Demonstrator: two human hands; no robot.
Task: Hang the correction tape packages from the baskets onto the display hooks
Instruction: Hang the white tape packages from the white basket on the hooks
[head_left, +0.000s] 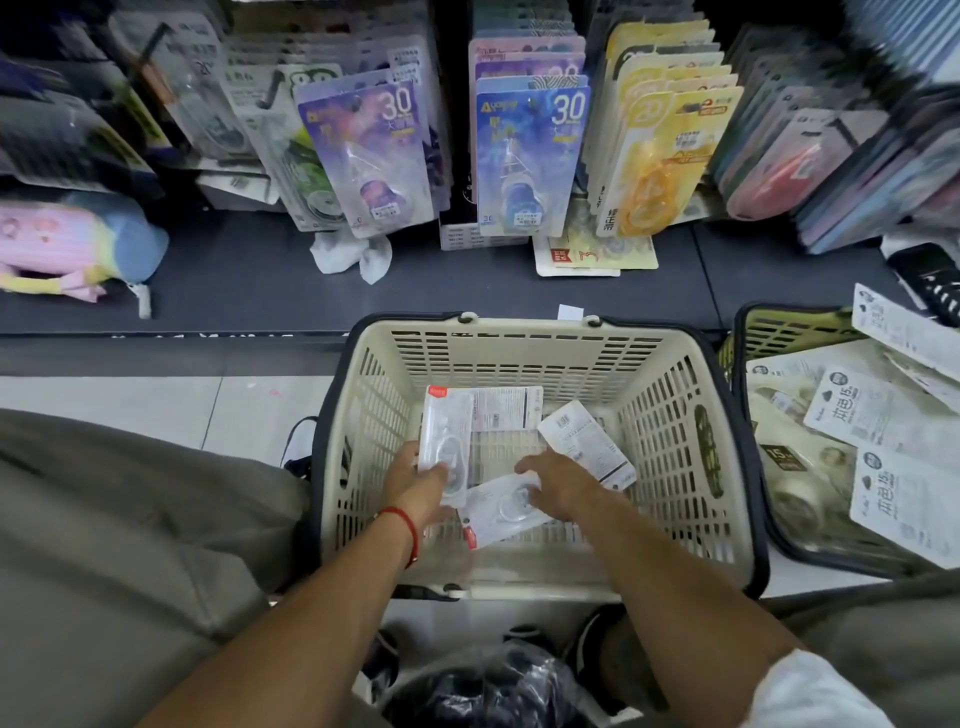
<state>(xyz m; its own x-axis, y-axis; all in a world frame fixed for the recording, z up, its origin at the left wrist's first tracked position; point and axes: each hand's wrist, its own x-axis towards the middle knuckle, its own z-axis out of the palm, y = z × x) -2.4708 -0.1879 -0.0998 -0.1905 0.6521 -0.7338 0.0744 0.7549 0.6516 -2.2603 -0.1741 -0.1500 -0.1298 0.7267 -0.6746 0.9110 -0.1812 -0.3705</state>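
Both hands down inside the cream basket (519, 343), which sits on the floor below the dark shelf (260, 280). My left hand (421, 488) grips a clear-fronted correction tape package (445, 441), thumb on its face, fingers curled under its lower end; the package is tilted up off the basket floor. My right hand (558, 486) lies over a second white package (501, 512), fingers bent down onto its blister; I cannot tell whether it has actually closed on it or only rests there. A third package (587, 441) lies back-side up just beside the right hand, and a fourth (506, 408) lies flat toward the far wall. Red cord bracelet (408, 525) on the left wrist. A second basket (779, 332) to the right is heaped with more white packages. Above the shelf, rows of hanging packages: purple (374, 156), blue (530, 156), yellow (660, 156).
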